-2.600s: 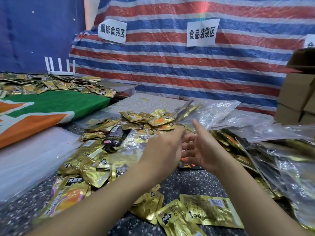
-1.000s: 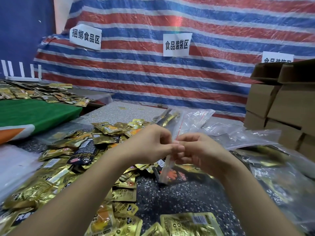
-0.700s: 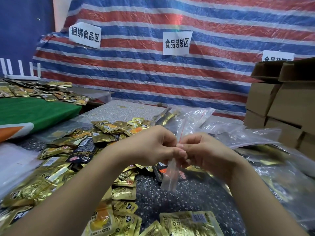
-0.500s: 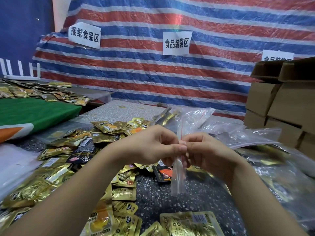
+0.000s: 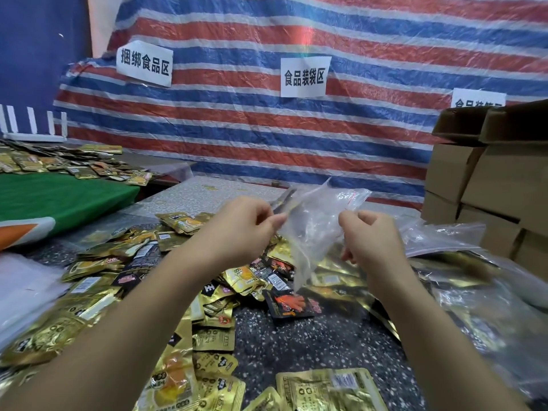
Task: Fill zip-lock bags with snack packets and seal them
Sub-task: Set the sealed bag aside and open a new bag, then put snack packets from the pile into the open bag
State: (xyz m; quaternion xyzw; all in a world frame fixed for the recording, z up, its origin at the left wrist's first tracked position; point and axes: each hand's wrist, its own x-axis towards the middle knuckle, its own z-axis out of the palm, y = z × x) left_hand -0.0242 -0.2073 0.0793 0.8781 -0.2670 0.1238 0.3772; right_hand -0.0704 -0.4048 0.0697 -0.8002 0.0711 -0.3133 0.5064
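A clear zip-lock bag [image 5: 311,229] hangs in the air between my two hands, above the table. My left hand [image 5: 240,229] pinches its left top edge. My right hand [image 5: 367,235] pinches its right top edge, and the mouth is spread apart between them. The bag looks empty. Below lies a heap of gold snack packets [image 5: 118,280] mixed with a few black packets [image 5: 292,304] on the speckled table [image 5: 311,342]. More gold packets [image 5: 329,390] lie at the near edge.
Filled clear bags [image 5: 462,289] pile up at the right. Cardboard boxes [image 5: 498,185] stand stacked at the far right. A green cloth [image 5: 59,197] with more packets [image 5: 59,161] covers the left table. A striped tarp [image 5: 267,120] with paper signs hangs behind.
My hands were together, pinching the bag's top at one spot. They have moved apart, spreading the bag's mouth wide and lifting it a little.
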